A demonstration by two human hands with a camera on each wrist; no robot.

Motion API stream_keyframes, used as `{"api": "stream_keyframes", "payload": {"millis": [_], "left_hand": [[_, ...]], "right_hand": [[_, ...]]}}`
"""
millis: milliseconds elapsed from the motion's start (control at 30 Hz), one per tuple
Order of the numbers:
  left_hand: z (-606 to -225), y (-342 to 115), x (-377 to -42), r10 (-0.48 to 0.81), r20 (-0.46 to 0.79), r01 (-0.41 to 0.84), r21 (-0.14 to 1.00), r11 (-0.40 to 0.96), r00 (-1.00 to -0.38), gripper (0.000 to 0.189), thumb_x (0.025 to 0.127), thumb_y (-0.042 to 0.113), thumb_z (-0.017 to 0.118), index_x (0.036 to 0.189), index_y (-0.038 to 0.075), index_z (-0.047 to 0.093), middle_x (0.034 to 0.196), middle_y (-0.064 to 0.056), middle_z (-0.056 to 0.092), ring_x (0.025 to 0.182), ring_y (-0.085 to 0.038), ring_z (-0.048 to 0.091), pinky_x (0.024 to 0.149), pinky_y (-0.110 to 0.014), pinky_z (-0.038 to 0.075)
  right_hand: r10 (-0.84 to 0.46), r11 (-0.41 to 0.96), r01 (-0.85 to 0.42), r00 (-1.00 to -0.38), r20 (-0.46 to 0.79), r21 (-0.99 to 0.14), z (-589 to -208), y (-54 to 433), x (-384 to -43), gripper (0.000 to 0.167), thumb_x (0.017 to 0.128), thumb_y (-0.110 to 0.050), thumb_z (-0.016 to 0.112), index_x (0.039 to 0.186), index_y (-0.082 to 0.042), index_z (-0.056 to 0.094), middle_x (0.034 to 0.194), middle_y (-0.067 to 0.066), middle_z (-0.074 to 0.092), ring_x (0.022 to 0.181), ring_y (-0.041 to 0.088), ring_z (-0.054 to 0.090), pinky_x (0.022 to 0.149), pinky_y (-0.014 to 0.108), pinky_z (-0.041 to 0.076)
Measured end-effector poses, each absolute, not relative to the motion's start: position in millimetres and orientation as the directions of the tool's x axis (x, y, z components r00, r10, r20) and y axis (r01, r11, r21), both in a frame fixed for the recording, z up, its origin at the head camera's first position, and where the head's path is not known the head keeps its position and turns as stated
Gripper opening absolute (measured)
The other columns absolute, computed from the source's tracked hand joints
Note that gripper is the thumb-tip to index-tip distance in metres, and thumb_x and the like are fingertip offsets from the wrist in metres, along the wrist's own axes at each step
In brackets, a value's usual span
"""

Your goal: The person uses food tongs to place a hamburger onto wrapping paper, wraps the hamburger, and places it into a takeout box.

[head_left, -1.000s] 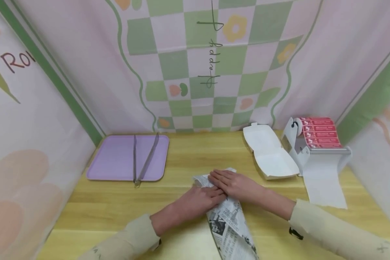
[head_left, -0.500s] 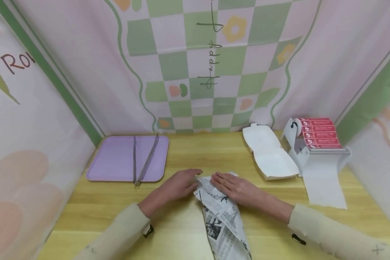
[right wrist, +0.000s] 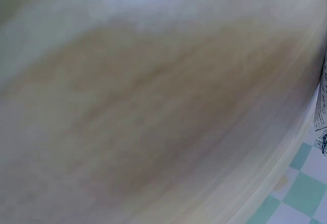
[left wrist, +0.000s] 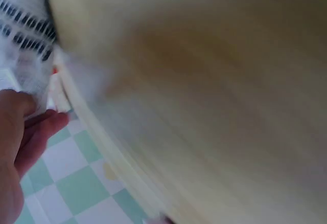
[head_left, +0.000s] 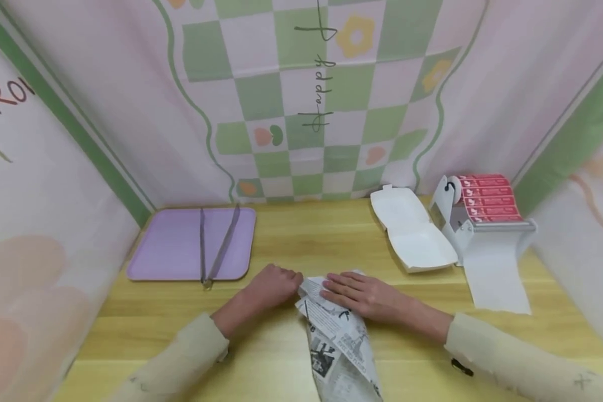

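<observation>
A newspaper-print paper wrap (head_left: 344, 340), folded into a long narrow packet, lies on the wooden table in front of the person. The left hand (head_left: 273, 287) pinches its upper left corner between thumb and fingers; in the left wrist view the thumb and fingers of the left hand (left wrist: 25, 127) meet on the printed paper (left wrist: 30, 65). Flat on the upper part of the wrap rests the right hand (head_left: 369, 296), its fingers straight and pointing left. Whatever the wrap encloses is hidden. Only a sliver of the newsprint (right wrist: 322, 106) shows at the right wrist view's edge.
A purple tray (head_left: 168, 245) with metal tongs (head_left: 221, 248) lying across it is at the back left. To the back right stand an open white takeaway box (head_left: 412, 229) and a dispenser with a roll of red labels (head_left: 489, 198). A patterned curtain (head_left: 301, 100) hangs behind the table.
The left hand has gone from lying on the wrap to its upper left corner, which it now pinches. The right hand stays pressed on top. The view has shifted slightly.
</observation>
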State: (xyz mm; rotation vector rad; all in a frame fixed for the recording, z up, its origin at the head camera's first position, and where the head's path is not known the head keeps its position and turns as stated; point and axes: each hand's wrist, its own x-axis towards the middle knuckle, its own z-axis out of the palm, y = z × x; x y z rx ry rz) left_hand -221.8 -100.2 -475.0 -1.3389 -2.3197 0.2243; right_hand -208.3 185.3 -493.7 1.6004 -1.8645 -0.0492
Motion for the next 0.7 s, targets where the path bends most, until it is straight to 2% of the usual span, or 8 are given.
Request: {"api": "stream_keyframes", "payload": {"millis": [67, 133, 233, 333, 433, 500, 633, 700], "left_hand": [[-477, -105, -220, 0.864, 0.354, 0.723, -0.481, 0.495, -0.356, 0.004, 0.084, 0.013, 0.072, 0.088, 0.011, 0.071, 0.071, 0.004, 0.072, 0.055, -0.006, 0.062, 0.043, -0.023, 0.048], [-479, -109, -220, 0.862, 0.386, 0.692, -0.522, 0.498, -0.329, 0.005, 0.082, 0.011, 0.072, 0.087, 0.010, 0.070, 0.069, 0.004, 0.071, 0.053, -0.006, 0.060, 0.041, -0.022, 0.046], [-483, -113, -219, 0.847, 0.385, 0.722, -0.456, 0.520, -0.367, 0.004, 0.085, 0.011, 0.070, 0.088, 0.011, 0.068, 0.073, 0.004, 0.071, 0.057, -0.007, 0.062, 0.045, -0.022, 0.049], [-483, -116, -214, 0.816, 0.333, 0.783, -0.267, 0.562, -0.473, 0.014, 0.090, 0.013, 0.066, 0.103, 0.010, 0.067, 0.097, -0.001, 0.073, 0.085, -0.013, 0.069, 0.071, -0.026, 0.059], [-472, -119, -199, 0.799, 0.305, 0.818, -0.094, 0.567, -0.519, 0.038, 0.090, 0.014, 0.067, 0.127, 0.006, 0.061, 0.127, -0.008, 0.067, 0.118, -0.023, 0.063, 0.103, -0.036, 0.052], [-463, -115, -181, 0.827, 0.322, 0.855, -0.086, 0.511, -0.462, 0.042, 0.088, 0.012, 0.068, 0.129, 0.006, 0.061, 0.131, -0.007, 0.065, 0.123, -0.022, 0.060, 0.110, -0.036, 0.047], [-461, -99, -147, 0.910, 0.300, 0.910, -0.212, 0.356, -0.286, 0.039, 0.088, 0.026, 0.069, 0.124, 0.013, 0.062, 0.126, -0.001, 0.066, 0.120, -0.017, 0.060, 0.109, -0.030, 0.047], [-466, -91, -139, 0.926, 0.268, 0.911, -0.245, 0.331, -0.265, 0.038, 0.090, 0.029, 0.067, 0.125, 0.016, 0.061, 0.127, 0.000, 0.064, 0.121, -0.017, 0.058, 0.109, -0.028, 0.047]], "right_hand": [[-0.889, 0.248, -0.862, -0.022, 0.458, 0.442, -495, 185, -208, 0.042, 0.109, -0.008, 0.028, 0.132, -0.004, 0.063, 0.132, 0.012, 0.066, 0.122, 0.027, 0.064, 0.098, 0.037, 0.055], [-0.890, 0.250, -0.860, -0.023, 0.456, 0.445, -496, 185, -208, 0.042, 0.108, -0.007, 0.028, 0.131, -0.004, 0.064, 0.132, 0.012, 0.066, 0.122, 0.027, 0.064, 0.098, 0.037, 0.056], [-0.895, 0.254, -0.852, -0.028, 0.445, 0.458, -497, 183, -206, 0.043, 0.108, -0.006, 0.028, 0.130, -0.004, 0.064, 0.132, 0.012, 0.066, 0.122, 0.027, 0.064, 0.098, 0.037, 0.055], [-0.902, 0.259, -0.842, -0.035, 0.430, 0.473, -496, 180, -204, 0.044, 0.108, -0.006, 0.026, 0.130, -0.005, 0.064, 0.132, 0.011, 0.066, 0.123, 0.025, 0.064, 0.099, 0.038, 0.055], [-0.905, 0.263, -0.835, -0.040, 0.423, 0.484, -494, 177, -203, 0.044, 0.108, -0.007, 0.026, 0.131, -0.006, 0.064, 0.131, 0.011, 0.067, 0.123, 0.024, 0.064, 0.100, 0.038, 0.054], [-0.904, 0.260, -0.830, -0.030, 0.427, 0.494, -492, 176, -203, 0.044, 0.108, -0.007, 0.026, 0.130, -0.006, 0.065, 0.130, 0.011, 0.068, 0.121, 0.023, 0.065, 0.100, 0.038, 0.054], [-0.897, 0.263, -0.830, -0.023, 0.441, 0.492, -492, 175, -205, 0.044, 0.108, -0.005, 0.026, 0.129, -0.006, 0.065, 0.128, 0.011, 0.069, 0.120, 0.023, 0.066, 0.099, 0.038, 0.055], [-0.895, 0.268, -0.833, -0.029, 0.446, 0.484, -493, 176, -205, 0.044, 0.108, -0.005, 0.026, 0.129, -0.005, 0.064, 0.128, 0.011, 0.069, 0.119, 0.024, 0.066, 0.099, 0.038, 0.055]]}}
